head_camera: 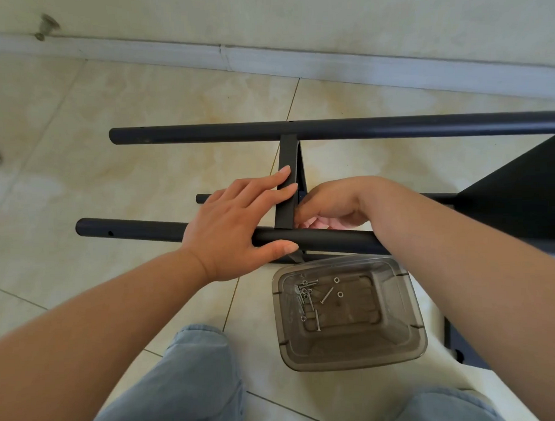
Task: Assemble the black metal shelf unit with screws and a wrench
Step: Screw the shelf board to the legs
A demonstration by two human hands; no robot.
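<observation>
Holding loose screws (316,299) and washers, clear tub (415,341) — left hand (238,224) flat on frame (286,191), right hand's (330,205) grip unclear.

The shelf frame (330,130) lies on the floor at my twelve o'clock; the tub (412,341) holding the screws (315,301) sits before it, toward one o'clock.

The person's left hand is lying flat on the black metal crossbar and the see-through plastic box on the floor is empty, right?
Not quite. The head view shows the clear smoky plastic box holds loose silver screws and small washers, so it isn't empty. The rest is right: the left hand lies flat on the black metal crossbar.
</observation>
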